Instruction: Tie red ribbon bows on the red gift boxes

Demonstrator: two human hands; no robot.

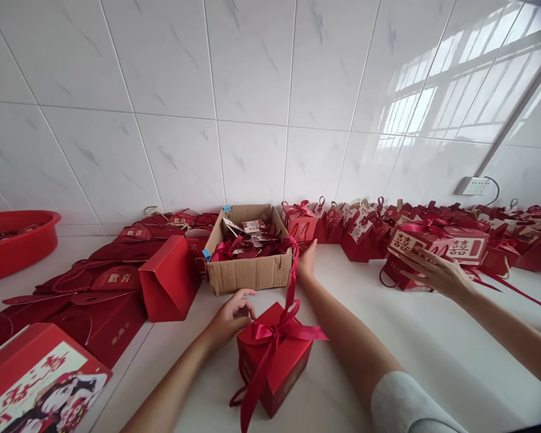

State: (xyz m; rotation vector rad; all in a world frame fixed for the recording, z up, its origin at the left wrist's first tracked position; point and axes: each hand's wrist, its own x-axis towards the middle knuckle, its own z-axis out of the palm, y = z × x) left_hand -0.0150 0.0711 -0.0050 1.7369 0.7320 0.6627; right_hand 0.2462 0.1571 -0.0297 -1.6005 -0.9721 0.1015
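Note:
A red gift box (282, 367) tied with a crimson ribbon bow (275, 331) stands in front of me. Just behind its left side, my left hand (229, 316) has loosely bent fingers, apart, with nothing visible in them. My right hand (305, 263) reaches to the right side of an open cardboard box (247, 275), below a small red gift box (301, 224). Its fingers are partly hidden, so its grip is unclear. One ribbon end rises from the bow to the cardboard box's right edge, close to that hand. Ribbons and printed tags (255, 227) fill the cardboard box.
At the right, another person's hand (437, 273) rests on a red-and-pink gift box (460, 243). Rows of red gift boxes (360, 231) line the wall. Red folded boxes (112, 313) lie at left, beside a red basin (18, 252). A power strip (473, 186) is on the wall.

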